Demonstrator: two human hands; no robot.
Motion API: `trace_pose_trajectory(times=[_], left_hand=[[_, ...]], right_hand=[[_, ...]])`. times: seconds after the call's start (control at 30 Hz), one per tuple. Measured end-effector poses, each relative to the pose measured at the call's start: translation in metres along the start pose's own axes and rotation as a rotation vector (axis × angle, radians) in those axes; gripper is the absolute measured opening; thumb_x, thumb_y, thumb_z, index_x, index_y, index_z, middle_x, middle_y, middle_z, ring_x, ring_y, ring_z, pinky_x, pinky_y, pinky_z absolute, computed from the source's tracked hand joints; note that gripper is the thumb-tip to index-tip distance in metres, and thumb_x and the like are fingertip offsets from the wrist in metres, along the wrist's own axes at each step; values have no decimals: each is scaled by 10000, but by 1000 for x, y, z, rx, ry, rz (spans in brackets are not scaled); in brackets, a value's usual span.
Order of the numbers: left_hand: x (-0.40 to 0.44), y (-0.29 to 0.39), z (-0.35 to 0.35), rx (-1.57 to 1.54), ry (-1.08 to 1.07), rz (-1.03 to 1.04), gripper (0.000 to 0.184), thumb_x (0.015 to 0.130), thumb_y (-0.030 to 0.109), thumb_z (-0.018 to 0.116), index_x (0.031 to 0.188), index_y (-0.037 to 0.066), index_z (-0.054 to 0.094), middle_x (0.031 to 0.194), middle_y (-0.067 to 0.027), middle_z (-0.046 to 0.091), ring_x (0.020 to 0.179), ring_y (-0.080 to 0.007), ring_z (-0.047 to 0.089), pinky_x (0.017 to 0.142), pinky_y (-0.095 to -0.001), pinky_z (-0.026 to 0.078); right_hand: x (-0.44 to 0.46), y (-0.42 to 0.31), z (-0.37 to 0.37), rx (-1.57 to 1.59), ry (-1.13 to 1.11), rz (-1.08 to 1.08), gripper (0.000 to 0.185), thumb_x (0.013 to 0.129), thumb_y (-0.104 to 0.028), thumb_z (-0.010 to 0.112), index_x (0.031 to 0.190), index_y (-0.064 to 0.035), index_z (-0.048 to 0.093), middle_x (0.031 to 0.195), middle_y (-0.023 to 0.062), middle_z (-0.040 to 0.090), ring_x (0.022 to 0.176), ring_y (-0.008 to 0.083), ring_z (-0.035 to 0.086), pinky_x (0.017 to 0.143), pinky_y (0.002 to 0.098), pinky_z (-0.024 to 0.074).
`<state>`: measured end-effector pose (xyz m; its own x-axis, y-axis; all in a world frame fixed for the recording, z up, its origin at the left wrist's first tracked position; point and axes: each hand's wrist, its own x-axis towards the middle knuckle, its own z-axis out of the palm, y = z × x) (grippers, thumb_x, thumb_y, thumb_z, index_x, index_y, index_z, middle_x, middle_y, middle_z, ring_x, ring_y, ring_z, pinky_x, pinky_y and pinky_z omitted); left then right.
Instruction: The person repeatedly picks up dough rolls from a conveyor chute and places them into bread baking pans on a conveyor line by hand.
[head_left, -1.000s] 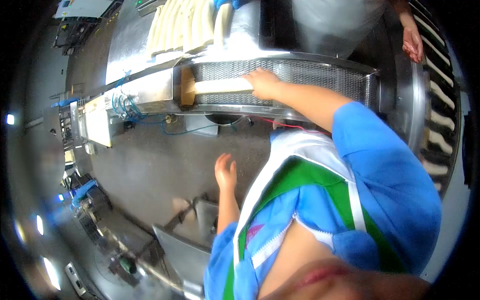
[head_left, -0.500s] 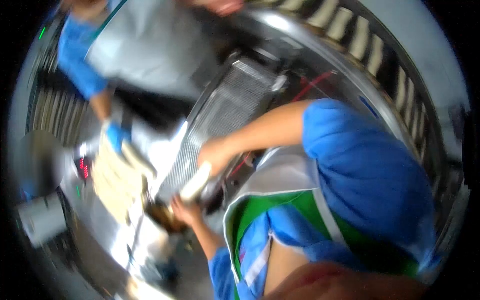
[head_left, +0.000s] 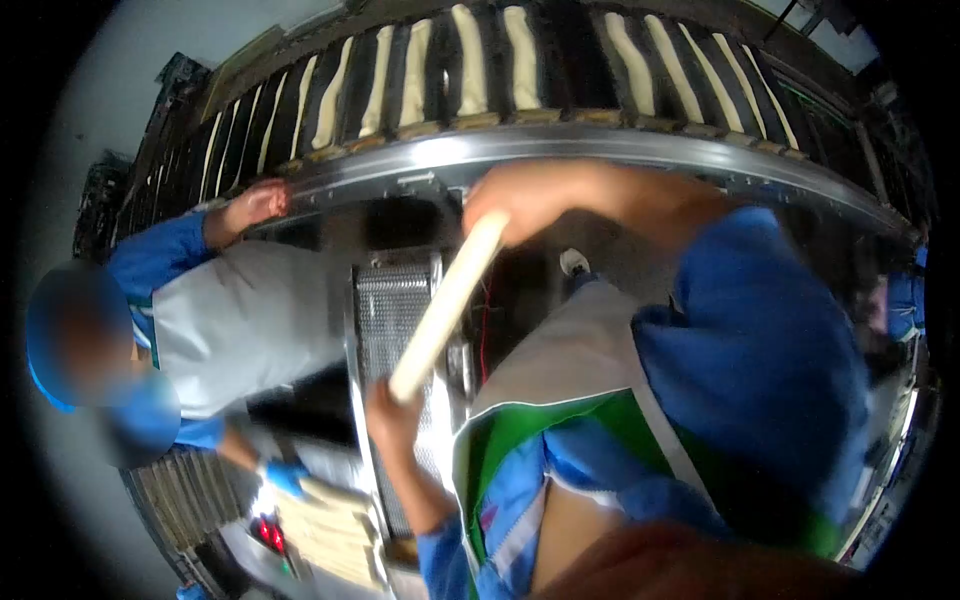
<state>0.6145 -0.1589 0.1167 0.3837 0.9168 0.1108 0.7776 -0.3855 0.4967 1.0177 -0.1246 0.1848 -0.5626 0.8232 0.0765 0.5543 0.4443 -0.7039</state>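
A pale, stick-shaped length of dough (head_left: pixel 445 310) stretches diagonally between my two hands. My right hand (head_left: pixel 510 200) wraps round its upper end, close to the metal rail. Around the lower end, my left hand (head_left: pixel 392 415) is closed, over the side of a ridged metal conveyor (head_left: pixel 390 300). The dough is held up above the conveyor's right edge. Beyond my right hand lie long dough strips (head_left: pixel 470 60) in dark trough-like trays.
At left stands a co-worker in a pale apron (head_left: pixel 240 320). One bare hand (head_left: pixel 258 203) is by the steel rail (head_left: pixel 440 150); the other, blue-gloved (head_left: pixel 285 477), touches several dough pieces (head_left: pixel 325 530). A red display (head_left: pixel 270 535) glows at lower left.
My view has swung round towards the trays. Both hands have lifted the dough from the conveyor's lower end, and my right hand has reached out towards the rail. The co-worker's bare hand now shows by the rail.
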Motion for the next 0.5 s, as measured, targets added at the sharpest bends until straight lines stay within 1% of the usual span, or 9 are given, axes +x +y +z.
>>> trace_pose_trajectory(times=[0.07,0.13,0.2,0.3,0.33,0.37,0.43,0.47,0.5], left_hand=[[59,80,13,-172,-145,15,385,697,28,697,1058,-56,591,917,-139,649,863,-161,617,682,-321,525],[110,165,28,-410,-349,-75,492,683,1,717,1142,-38,543,1027,-143,633,897,-177,615,730,-296,529],[156,239,60,-485,-390,147,458,696,-6,711,1122,-6,544,1021,-129,632,938,-165,605,788,-293,512],[218,326,114,-425,-280,275,463,726,142,769,1112,7,552,983,-177,660,921,-283,654,796,-348,504],[233,353,136,-496,-267,214,501,732,170,768,1149,14,538,996,-195,643,931,-314,636,821,-364,485],[249,364,168,-598,-327,187,539,720,157,768,1183,20,527,1114,-216,588,1037,-348,578,883,-388,463],[273,367,223,-277,-139,371,550,710,133,752,1205,44,529,1226,-199,519,1104,-369,517,923,-412,447],[274,365,234,-191,-196,351,538,709,121,740,1204,59,539,1256,-181,499,1111,-371,506,925,-421,449],[277,364,243,-106,-255,334,528,707,108,727,1203,74,548,1287,-163,479,1119,-373,496,927,-429,452]], right_hand=[[-48,31,-67,-194,81,160,310,671,-42,690,976,-90,659,959,88,657,921,251,622,833,380,479],[-82,72,-124,-344,104,329,278,711,-30,675,976,-114,670,997,71,653,969,229,607,877,382,462],[-114,141,-179,-475,180,324,243,723,-48,657,947,-140,682,992,62,658,981,254,603,860,392,466],[-133,237,-232,-909,411,169,240,730,-70,642,944,-171,685,1021,45,650,1018,278,589,851,407,467],[-136,264,-237,-1001,527,336,277,729,-52,638,974,-175,679,1075,39,626,1078,275,564,902,435,451],[-140,282,-232,-980,519,334,277,729,-52,638,974,-175,679,1075,39,626,1078,275,564,902,435,451],[-131,299,-221,-776,536,378,335,723,-10,619,1015,-167,670,1106,54,610,1091,284,562,935,430,448],[-132,291,-215,-620,319,412,380,725,41,596,1064,-119,655,1136,71,607,1072,303,558,935,415,447],[-132,296,-202,-480,173,449,302,745,-32,639,1035,-113,666,1121,77,608,1030,300,579,909,407,459]])
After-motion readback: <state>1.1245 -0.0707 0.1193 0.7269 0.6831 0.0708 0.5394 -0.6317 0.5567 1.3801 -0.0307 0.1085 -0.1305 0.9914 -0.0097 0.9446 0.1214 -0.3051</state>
